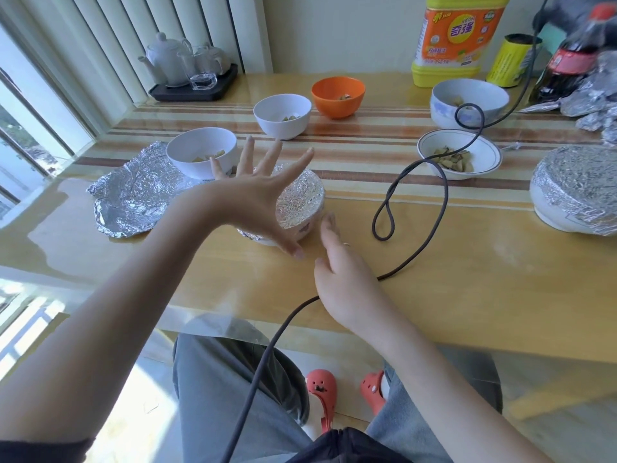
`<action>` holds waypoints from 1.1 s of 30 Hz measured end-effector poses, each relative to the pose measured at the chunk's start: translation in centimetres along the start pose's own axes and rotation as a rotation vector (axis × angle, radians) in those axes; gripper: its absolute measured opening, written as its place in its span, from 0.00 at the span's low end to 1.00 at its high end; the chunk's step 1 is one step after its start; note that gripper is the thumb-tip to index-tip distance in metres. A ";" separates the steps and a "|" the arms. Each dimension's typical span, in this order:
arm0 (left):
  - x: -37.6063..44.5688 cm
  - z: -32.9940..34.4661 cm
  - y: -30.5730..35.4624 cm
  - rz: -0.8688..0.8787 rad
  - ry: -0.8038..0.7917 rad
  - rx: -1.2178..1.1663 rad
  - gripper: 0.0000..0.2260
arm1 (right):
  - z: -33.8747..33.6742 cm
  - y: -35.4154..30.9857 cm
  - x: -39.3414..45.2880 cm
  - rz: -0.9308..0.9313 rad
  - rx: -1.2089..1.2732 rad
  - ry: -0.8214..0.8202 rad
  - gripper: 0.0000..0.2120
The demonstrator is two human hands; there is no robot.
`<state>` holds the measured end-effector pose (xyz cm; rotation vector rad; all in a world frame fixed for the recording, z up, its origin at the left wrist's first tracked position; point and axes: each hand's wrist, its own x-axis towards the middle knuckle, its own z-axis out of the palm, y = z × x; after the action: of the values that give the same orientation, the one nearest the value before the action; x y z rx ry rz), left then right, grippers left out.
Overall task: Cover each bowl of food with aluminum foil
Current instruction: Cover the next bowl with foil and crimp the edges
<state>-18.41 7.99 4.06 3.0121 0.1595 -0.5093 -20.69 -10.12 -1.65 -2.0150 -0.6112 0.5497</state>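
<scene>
- Foil-covered bowl (302, 202) sits on the worktop (467, 262) right in front of the person, its silver wrap pulled over the top and down the sides.
- Left hand (263, 195) hovers above that bowl with all fingers spread wide and straight, holding nothing; it hides the bowl's left part.
- Right hand (337, 262) is just beside the bowl's near right side, fingers loosely extended, gripping nothing. Whether a fingertip touches the foil cannot be told.
- Loose foil sheet (130, 198) lies crumpled on the worktop to the left, with an uncovered white bowl (200, 155) standing at its far edge.
- Farther back stand a second white bowl (282, 115) and an orange bowl (337, 96), both open and with bits of food inside.
- On the right, a blue-patterned bowl (467, 101) and a shallow rimmed bowl (459, 158) of food slices are also uncovered.
- At the right edge sits a large foil-wrapped bowl (574, 192).
- Dark cable (430, 242) loops over the worktop, passing in front of the two right-hand bowls.
</scene>
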 end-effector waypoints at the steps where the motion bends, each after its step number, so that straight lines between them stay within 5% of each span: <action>1: 0.2 0.1 -0.1 0.003 -0.024 0.006 0.62 | 0.2 -0.1 0.0 0.005 -0.002 -0.011 0.29; 16: 0.8 1.4 -0.3 0.023 0.027 0.013 0.53 | 1.4 0.0 0.1 0.014 0.043 0.009 0.31; 23: 0.9 1.4 -0.3 0.022 0.021 0.019 0.53 | -0.6 0.2 0.2 0.114 0.487 0.019 0.33; 33: 0.8 1.4 -0.3 0.024 0.022 0.018 0.53 | -1.1 0.4 1.0 0.106 0.629 0.048 0.34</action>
<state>-18.09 8.24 2.48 3.0343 0.1213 -0.4778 -19.23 -10.39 -1.65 -1.4622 -0.2533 0.6580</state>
